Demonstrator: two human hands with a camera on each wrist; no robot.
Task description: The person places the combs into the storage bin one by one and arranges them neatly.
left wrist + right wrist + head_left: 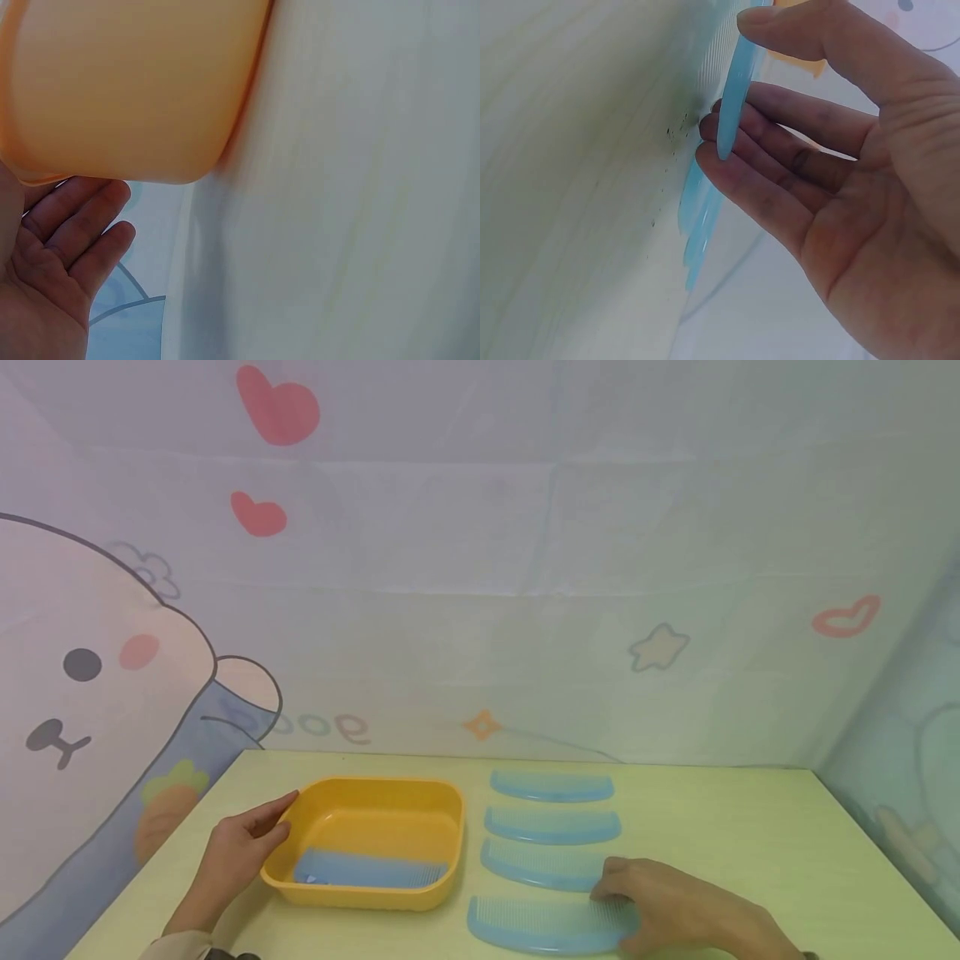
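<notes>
A yellow plastic basket (375,897) stands on the left part of the table. My left hand (234,853) holds its left rim, thumb over the edge; in the left wrist view the other fingers (94,217) lie loosely along the outside. Inside the basket lies a blue comb (367,868). My right hand (667,902) pinches the right end of the nearest blue comb (540,925) between thumb and fingers, as the right wrist view shows. Farther back, three more blue combs lie in a column, the closest comb (532,864) near my right fingertips.
The far comb (551,787) and the middle comb (551,825) lie flat to the right of the basket. The pale table (750,835) ends at a cartoon-printed cloth (465,610) behind it.
</notes>
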